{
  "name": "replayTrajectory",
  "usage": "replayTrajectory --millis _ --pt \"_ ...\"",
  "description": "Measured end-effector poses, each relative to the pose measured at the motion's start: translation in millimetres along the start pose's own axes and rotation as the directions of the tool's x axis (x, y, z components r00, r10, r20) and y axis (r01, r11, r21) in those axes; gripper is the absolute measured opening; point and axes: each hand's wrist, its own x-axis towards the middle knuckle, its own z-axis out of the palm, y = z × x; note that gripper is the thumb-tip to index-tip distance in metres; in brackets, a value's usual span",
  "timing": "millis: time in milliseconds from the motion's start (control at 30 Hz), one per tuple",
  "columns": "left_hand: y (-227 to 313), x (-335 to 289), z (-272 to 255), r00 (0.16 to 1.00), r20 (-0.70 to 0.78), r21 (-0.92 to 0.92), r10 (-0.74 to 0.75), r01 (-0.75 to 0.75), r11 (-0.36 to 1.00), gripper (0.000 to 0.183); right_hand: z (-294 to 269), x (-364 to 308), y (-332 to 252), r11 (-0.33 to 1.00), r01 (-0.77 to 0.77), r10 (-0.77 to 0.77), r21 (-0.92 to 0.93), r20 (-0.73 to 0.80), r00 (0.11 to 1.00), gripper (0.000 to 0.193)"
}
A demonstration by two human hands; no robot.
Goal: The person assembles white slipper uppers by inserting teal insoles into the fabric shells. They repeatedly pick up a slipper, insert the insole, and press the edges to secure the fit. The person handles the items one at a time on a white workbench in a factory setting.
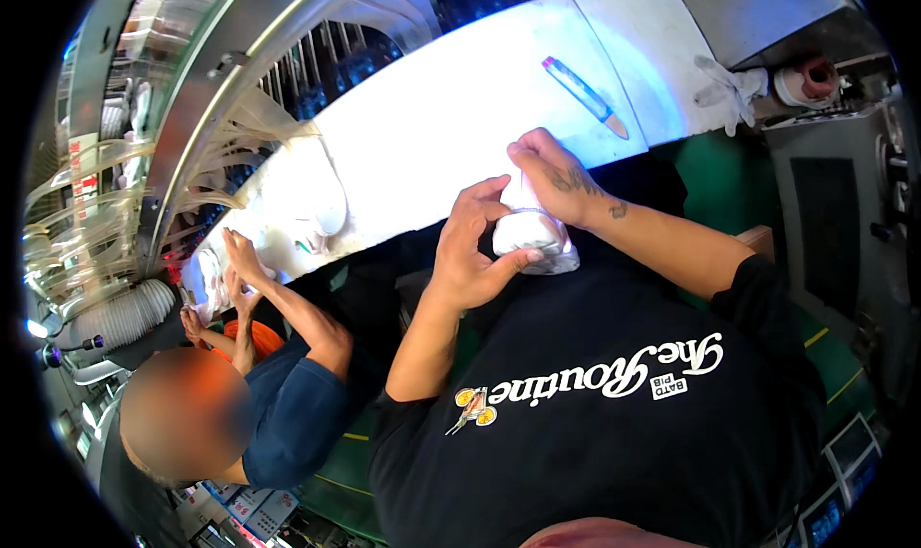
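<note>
A soft white bundle (530,233) with a thin grey band round it is held against the table's near edge, close to my body. It looks like rolled cloth or a glove, but I cannot tell which. Curved round the bundle's left side is my left hand (470,246), its thumb pressed low on it and its fingers near the band. My right hand (552,178) grips the upper part from the right, fingers curled in. Just beyond my right hand, a slim blue tool (585,97) with a pink end and a tan tip lies on the white table (432,116).
A white glove (729,92) lies at the table's right end, beside a reddish-brown and white round object (809,83). On the left, a co-worker in a dark blue shirt (297,414) reaches over white items. Clear hoses (206,150) and a metal frame stand at the far left.
</note>
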Motion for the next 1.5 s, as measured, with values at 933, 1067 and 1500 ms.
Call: replayTrajectory --millis 933,1067,1500 --pt "-4.8 22.5 7.7 0.998 0.029 0.06 -0.057 0.056 0.997 0.068 -48.0 -37.1 -33.3 0.818 0.556 -0.51 -0.146 0.262 0.819 0.066" --pt "-12.6 22.6 8.6 0.997 0.006 0.067 -0.076 0.075 0.995 0.066 -51.9 -31.3 -35.3 0.83 0.534 -0.477 -0.161 0.29 0.83 0.06" --pt "-25.3 11.6 26.4 0.887 -0.012 -0.648 -0.462 0.345 0.679 0.086 -47.2 -23.3 -40.6 0.983 0.179 -0.167 -0.041 0.21 0.963 0.08"
